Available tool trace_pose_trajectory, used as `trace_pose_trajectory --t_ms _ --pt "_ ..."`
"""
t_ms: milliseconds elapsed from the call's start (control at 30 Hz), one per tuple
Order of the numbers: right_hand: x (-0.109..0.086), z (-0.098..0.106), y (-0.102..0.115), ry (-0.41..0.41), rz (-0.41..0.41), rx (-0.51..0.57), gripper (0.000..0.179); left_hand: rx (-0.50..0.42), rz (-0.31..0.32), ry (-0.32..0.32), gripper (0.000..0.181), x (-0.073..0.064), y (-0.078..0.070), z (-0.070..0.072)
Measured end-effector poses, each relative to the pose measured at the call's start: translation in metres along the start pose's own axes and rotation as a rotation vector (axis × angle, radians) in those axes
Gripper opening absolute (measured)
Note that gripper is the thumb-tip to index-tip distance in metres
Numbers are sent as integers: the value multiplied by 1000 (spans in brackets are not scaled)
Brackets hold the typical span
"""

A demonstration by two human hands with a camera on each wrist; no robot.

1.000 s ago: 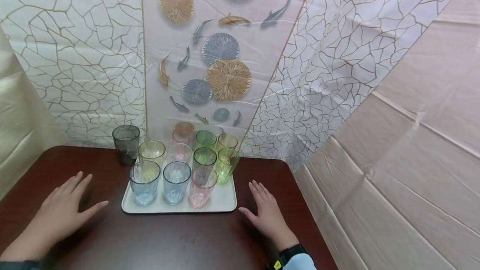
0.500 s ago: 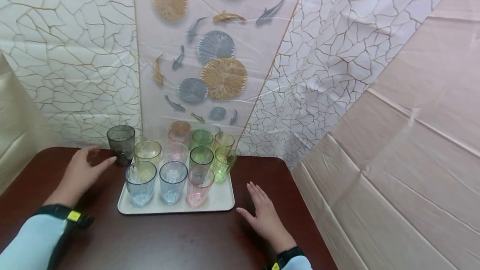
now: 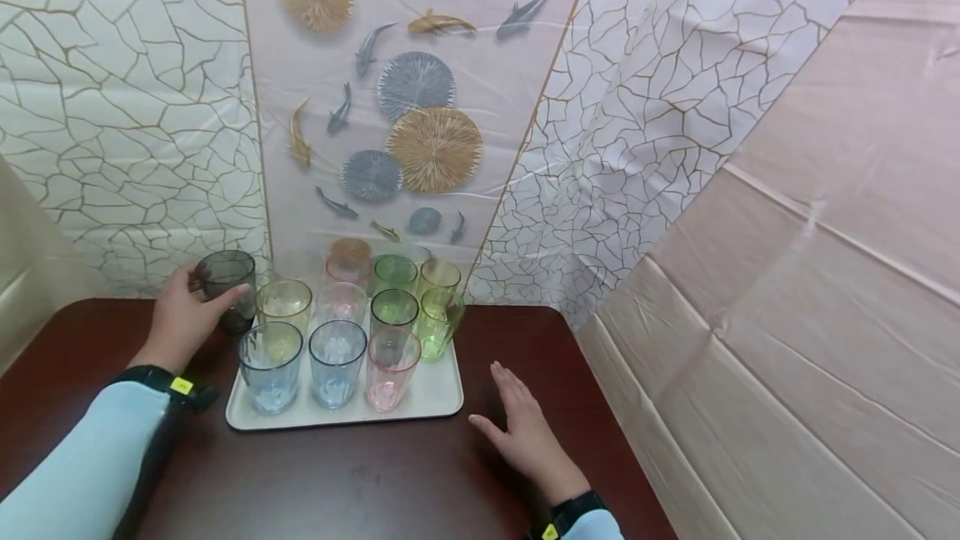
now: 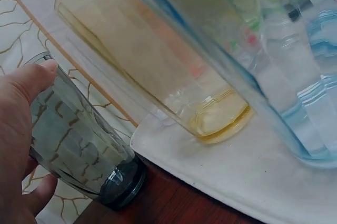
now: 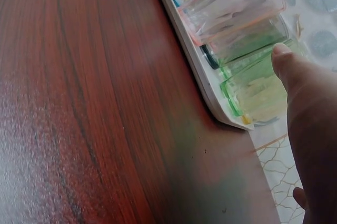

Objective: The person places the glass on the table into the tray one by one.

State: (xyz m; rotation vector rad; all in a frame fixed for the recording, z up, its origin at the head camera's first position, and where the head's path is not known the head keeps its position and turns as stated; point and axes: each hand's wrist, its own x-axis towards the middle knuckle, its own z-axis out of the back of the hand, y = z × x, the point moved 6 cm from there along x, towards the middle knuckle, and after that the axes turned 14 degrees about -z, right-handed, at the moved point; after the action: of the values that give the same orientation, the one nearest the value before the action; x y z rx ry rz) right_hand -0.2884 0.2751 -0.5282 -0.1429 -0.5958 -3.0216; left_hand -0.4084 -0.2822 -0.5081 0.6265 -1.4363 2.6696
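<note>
In the head view my left hand (image 3: 180,322) grips a dark grey tumbler (image 3: 234,273) at the table's back left, with the thumb across its near side and the fingers round the far left side. Up close in the left wrist view, the grey tumbler (image 4: 79,140) stands tilted in the picture just beside the tray's corner. My right hand (image 3: 531,440) lies low over the table to the right of the tray, fingers straight and thumb spread, holding nothing. In the right wrist view its thumb (image 5: 281,56) overlaps the green glasses.
A white tray (image 3: 438,398) bears several coloured glasses in rows. Two blue glasses (image 3: 337,373) and a pink glass (image 3: 390,382) form the front row. A yellow glass (image 3: 281,302) is nearest the grey tumbler. Patterned cloth (image 3: 135,107) hangs close behind the table.
My left hand has moved from the table's left side forward and right to the grey tumbler and taken hold of it. My right hand stays in place; the head view has shifted slightly.
</note>
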Motion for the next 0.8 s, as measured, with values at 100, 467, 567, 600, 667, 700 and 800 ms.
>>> trace_pose_trajectory --t_ms 100,467,567,600,667,700,800 --pt "0 0 2 13 -11 11 98 13 21 -15 117 -9 0 8" --pt "-8 11 25 26 111 200 109 32 -15 -1 109 -78 -20 65" --pt "-12 12 32 37 158 232 110 72 -78 13 101 -100 -28 80" --pt "-12 12 35 42 167 241 111 74 -112 18 96 -107 -32 84" --pt "-14 13 39 50 179 264 111 56 -192 24 87 -118 -42 89" --pt "-14 15 42 47 190 279 110 29 -234 24 83 -123 -49 90" --pt "-17 19 54 32 223 353 107 -45 -348 51 76 -135 -71 89"
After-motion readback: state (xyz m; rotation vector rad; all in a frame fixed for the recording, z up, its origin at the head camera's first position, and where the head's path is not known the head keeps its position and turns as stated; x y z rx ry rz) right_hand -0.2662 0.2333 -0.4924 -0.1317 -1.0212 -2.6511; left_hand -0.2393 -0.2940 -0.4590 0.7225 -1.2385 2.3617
